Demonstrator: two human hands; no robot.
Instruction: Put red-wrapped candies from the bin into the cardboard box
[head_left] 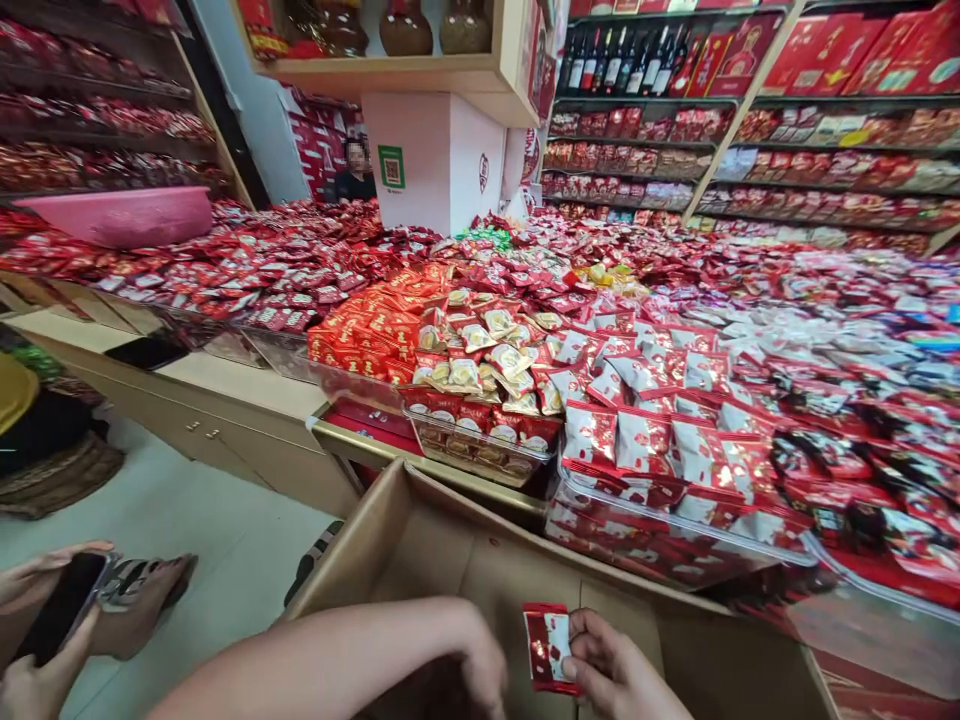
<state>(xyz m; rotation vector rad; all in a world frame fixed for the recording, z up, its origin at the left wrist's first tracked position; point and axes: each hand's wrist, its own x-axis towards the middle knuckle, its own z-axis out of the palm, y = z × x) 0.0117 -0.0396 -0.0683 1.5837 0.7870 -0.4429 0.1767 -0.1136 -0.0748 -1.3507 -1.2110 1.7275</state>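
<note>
In my right hand (604, 665) is a small red and white snack packet (550, 648), pinched at its right edge between thumb and fingers. It is held up over the open cardboard box (442, 545). My left hand (486, 670) reaches down into the same box, left of the packet and apart from it. Its fingers are blurred and partly cut off by the lower frame edge, so what they touch is hidden. Just beyond the box, a clear bin (675, 520) is heaped with red and white packets (641, 435).
A clear bin of cream and red packets (480, 425) stands beyond the box. Orange-red packets (367, 335) lie left of it. A pink basin (127, 218) rests at the far left. Another person's hands hold a phone (67, 600). Shelves (637, 150) line the back.
</note>
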